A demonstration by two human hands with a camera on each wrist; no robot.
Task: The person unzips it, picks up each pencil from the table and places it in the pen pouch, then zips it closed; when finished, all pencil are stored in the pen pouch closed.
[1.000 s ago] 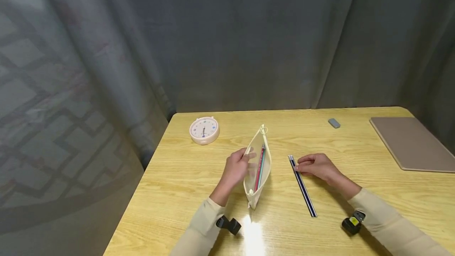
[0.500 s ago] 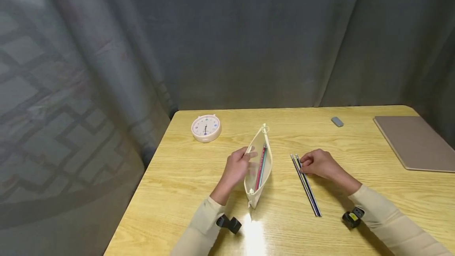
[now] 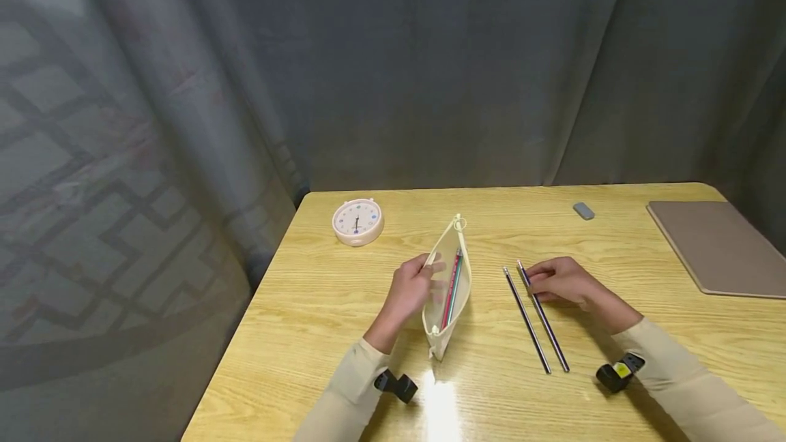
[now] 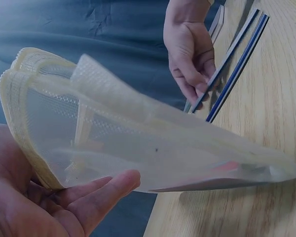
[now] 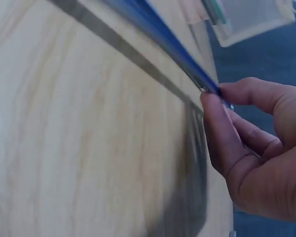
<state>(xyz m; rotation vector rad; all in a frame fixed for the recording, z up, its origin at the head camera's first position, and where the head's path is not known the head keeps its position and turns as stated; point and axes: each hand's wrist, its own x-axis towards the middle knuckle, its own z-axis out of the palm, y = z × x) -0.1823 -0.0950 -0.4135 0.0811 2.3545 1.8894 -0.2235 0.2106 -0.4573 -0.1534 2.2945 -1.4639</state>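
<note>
A cream mesh zip pouch [image 3: 445, 258] stands with its mouth spread, and my left hand [image 3: 410, 290] grips its left edge. Inside lean a pinkish-red pencil [image 3: 450, 295] and a teal pencil [image 3: 455, 292]. To the right, my right hand [image 3: 565, 285] pinches a dark blue striped pencil [image 3: 549, 326] near its upper end between thumb and fingers. A second dark blue pencil [image 3: 528, 322] lies on the table just left of it. The right wrist view shows the pinched pencil [image 5: 172, 44] angled over its shadow. Mesh partly veils the pouch's contents in the left wrist view.
On the wooden table [image 3: 295, 333], a pale pink round clock [image 3: 358, 222] stands at the back left. A small grey eraser [image 3: 583, 211] lies at the back right, near a flat brown folder-like board [image 3: 718, 244]. Grey curtains [image 3: 430, 74] hang behind the table.
The two dark blue pencils, side by side before, now lie apart. My right hand has shifted slightly right with one of them. The left hand and pouch stay in place.
</note>
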